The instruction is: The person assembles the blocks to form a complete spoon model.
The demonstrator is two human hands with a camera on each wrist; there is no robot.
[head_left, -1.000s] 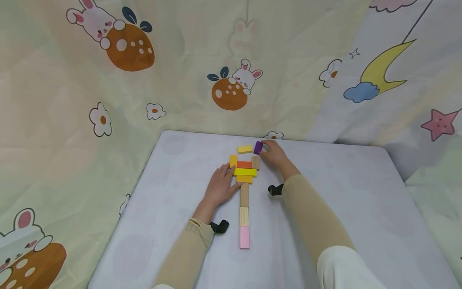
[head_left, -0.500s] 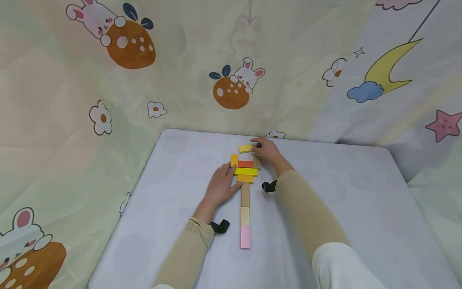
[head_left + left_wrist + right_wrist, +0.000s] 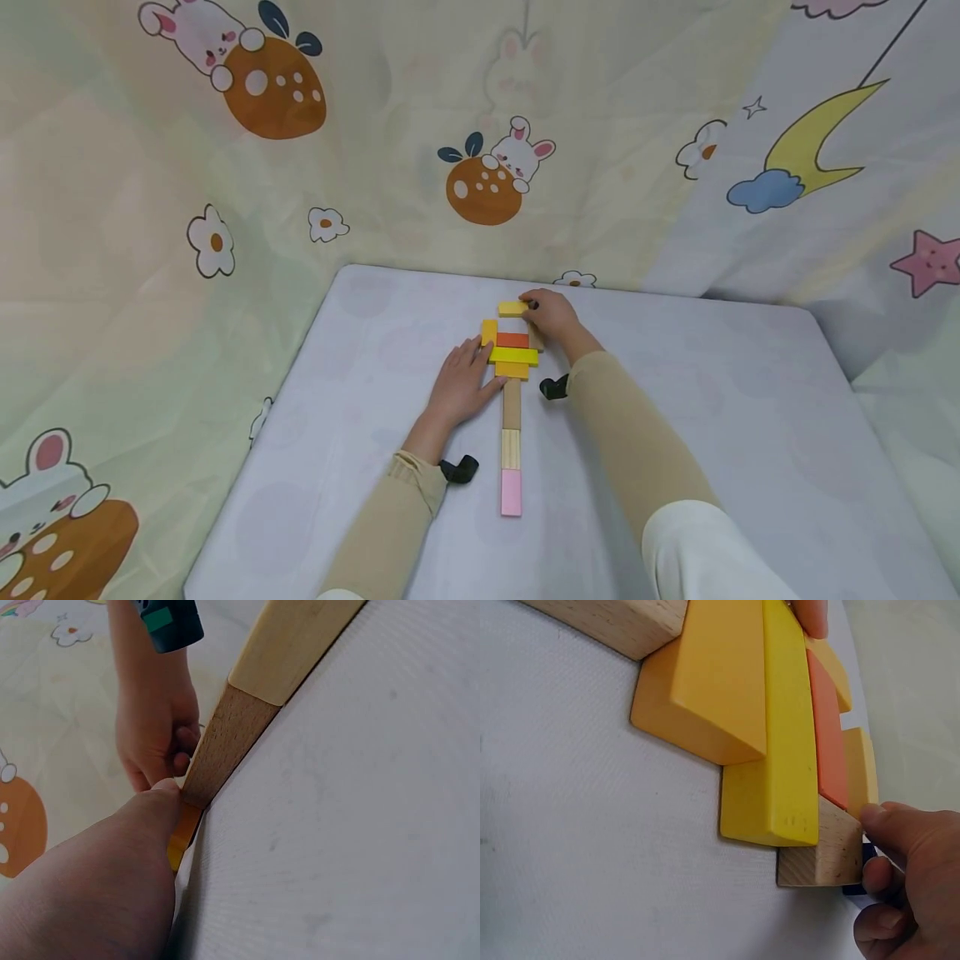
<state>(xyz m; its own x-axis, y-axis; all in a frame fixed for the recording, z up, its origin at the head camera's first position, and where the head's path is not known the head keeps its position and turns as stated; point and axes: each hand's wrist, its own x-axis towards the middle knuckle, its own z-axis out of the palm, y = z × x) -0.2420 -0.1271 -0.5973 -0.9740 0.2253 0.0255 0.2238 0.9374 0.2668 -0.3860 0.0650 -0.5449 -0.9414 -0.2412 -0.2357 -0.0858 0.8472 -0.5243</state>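
Observation:
My right hand [image 3: 553, 315] pinches a purple block [image 3: 853, 889], mostly hidden by its fingers, at the far end of a row of flat-lying wooden blocks. That block is right beside a plain wooden block [image 3: 840, 844]; one fingertip is near or touching a light yellow block [image 3: 512, 309]. My left hand [image 3: 459, 385] rests with spread fingers along the left side, touching the orange-yellow block [image 3: 489, 332] and the yellow crosswise block [image 3: 513, 356]. A red-orange block [image 3: 513, 340] lies between the side blocks. Below the crosswise block is another orange-yellow block [image 3: 512, 370].
A line of blocks runs toward the body: brown [image 3: 512, 404], pale wood [image 3: 511, 449] and pink [image 3: 511, 492]. The white table [image 3: 315, 467] meets a printed cloth backdrop [image 3: 390, 200] at its far edge. Black wrist cameras [image 3: 459, 469] sit on both wrists.
My right hand has moved left with the purple block, to the gap between the light yellow block and the plain wooden block. My left hand has stayed in place.

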